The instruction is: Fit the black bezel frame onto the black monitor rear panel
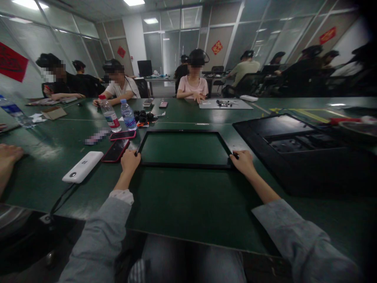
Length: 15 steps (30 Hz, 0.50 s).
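A thin black rectangular frame (185,166) lies flat on the green table (188,208) in front of me. My left hand (130,160) is closed on its near left corner. My right hand (243,161) is closed on its near right corner. The table's green surface shows through the frame's open middle. Both my forearms, in grey sleeves, reach forward from the bottom of the view.
A white power bank (83,166) with a cable and two red-cased phones (116,150) lie left of the frame. Two water bottles (110,115) stand behind them. A large black tray (297,143) sits on the right. Several people sit around the table; another person's hand (7,157) rests at far left.
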Tool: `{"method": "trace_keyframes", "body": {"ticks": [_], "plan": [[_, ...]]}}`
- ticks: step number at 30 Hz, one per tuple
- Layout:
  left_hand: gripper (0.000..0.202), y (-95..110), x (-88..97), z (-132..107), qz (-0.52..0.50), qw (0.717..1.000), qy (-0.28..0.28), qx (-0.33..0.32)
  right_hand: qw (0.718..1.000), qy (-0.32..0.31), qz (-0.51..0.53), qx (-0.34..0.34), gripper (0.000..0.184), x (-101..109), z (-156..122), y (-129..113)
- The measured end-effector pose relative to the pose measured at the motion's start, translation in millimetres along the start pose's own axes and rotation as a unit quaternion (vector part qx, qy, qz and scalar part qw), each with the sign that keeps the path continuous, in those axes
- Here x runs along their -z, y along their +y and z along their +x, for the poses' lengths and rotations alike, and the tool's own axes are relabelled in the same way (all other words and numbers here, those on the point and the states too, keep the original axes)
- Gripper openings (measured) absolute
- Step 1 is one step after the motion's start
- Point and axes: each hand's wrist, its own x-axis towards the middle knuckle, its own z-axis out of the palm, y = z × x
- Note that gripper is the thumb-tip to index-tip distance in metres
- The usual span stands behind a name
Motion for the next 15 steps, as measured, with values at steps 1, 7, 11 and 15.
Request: {"method": "trace_keyframes", "body": {"ticks": [1, 7, 11, 15], "plan": [[0.037, -0.6, -0.7, 0.4, -0.002, 1.000, 0.000, -0.002, 1.000, -0.001, 0.002, -0.005, 0.040, -0.2, 0.4, 0.6], [0.041, -2.2, -3.3, 3.3, -0.012, 1.000, -0.010, -0.005, 1.000, -0.015, 0.019, 0.003, 0.051, 0.2, 1.3, 2.5], [0.046, 0.5, -4.1, 4.2, -0.044, 0.999, -0.008, -0.029, 0.999, 0.002, 0.046, -0.010, 0.056, 2.8, 1.1, -0.7], [0.048, 4.2, -5.6, 4.5, -0.083, 0.994, -0.008, -0.071, 0.997, 0.013, 0.069, -0.010, 0.058, 6.3, 0.8, -3.7]]}}
